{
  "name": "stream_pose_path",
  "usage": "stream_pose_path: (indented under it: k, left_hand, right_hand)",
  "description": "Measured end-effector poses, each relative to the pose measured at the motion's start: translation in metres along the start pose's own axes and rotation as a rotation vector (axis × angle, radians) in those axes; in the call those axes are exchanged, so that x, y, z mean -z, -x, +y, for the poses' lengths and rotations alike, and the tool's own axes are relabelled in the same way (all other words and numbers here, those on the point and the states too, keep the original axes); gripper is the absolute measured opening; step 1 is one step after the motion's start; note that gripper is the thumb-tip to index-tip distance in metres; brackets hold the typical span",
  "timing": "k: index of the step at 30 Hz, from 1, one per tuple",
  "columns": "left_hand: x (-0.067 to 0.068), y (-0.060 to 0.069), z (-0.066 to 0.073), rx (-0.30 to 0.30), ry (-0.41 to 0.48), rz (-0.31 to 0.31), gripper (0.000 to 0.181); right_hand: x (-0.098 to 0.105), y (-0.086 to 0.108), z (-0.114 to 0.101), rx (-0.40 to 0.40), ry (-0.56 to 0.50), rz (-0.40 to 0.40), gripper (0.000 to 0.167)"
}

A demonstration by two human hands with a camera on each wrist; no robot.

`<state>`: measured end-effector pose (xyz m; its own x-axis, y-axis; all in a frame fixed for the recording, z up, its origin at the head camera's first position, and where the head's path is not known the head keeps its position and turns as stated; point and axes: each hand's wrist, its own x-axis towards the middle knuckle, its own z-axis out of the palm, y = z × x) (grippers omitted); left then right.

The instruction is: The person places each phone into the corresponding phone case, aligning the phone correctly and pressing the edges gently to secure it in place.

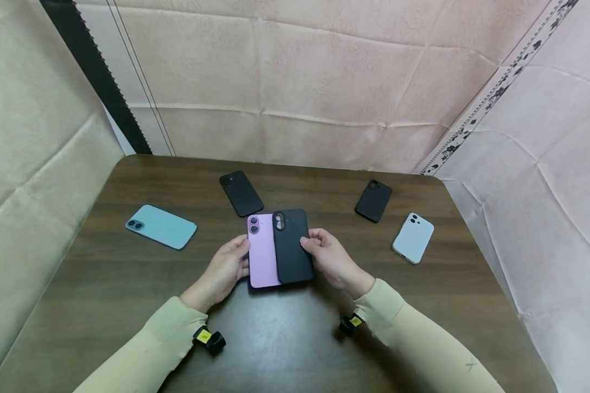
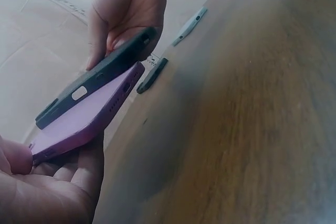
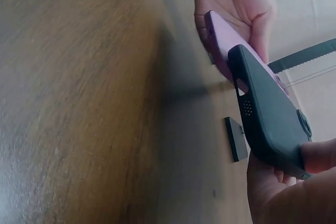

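Observation:
My left hand (image 1: pixel 228 266) holds a purple phone (image 1: pixel 262 254) by its left side, thumb on the back and fingers beneath. A black phone case (image 1: pixel 294 248) with a camera cutout is pinched at its right edge by my right hand (image 1: pixel 334 262). In the head view the case overlaps the phone's right part. The left wrist view shows the case (image 2: pixel 100 77) above the phone (image 2: pixel 84 114), tilted against it, with a wedge of space between. The port end of the phone and the case's bottom slot face that camera. From the right wrist, the case (image 3: pixel 268 111) hides part of the phone (image 3: pixel 226 35).
On the brown wooden table (image 1: pixel 128 305) lie a light blue phone (image 1: pixel 162 226) at left, a black phone or case (image 1: pixel 241 193) behind my hands, another black one (image 1: pixel 373 200) at back right, and a pale blue phone (image 1: pixel 413 238) at right. Pale cloth (image 1: pixel 300 82) hangs behind the table.

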<state>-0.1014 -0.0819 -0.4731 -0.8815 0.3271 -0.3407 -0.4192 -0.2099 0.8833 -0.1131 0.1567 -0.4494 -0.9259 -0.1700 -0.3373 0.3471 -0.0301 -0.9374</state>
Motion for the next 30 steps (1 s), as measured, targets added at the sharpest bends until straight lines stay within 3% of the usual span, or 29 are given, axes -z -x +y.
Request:
stream_pose_path:
  k: [12, 23, 30]
  left_hand:
    - [-0.005, -0.003, 0.0006, 0.004, 0.019, -0.021, 0.043]
    - [-0.0072, -0.0078, -0.0006, 0.007, 0.031, -0.039, 0.042]
    - [-0.0093, -0.0088, -0.0007, 0.004, 0.034, -0.058, 0.042]
  right_hand:
    - [0.002, 0.0005, 0.0025, 0.112, 0.336, 0.075, 0.021]
    - [0.0009, -0.0014, 0.0027, 0.103, 0.373, 0.065, 0.024]
    - [-0.0009, -0.0028, 0.0032, 0.103, 0.426, 0.103, 0.023]
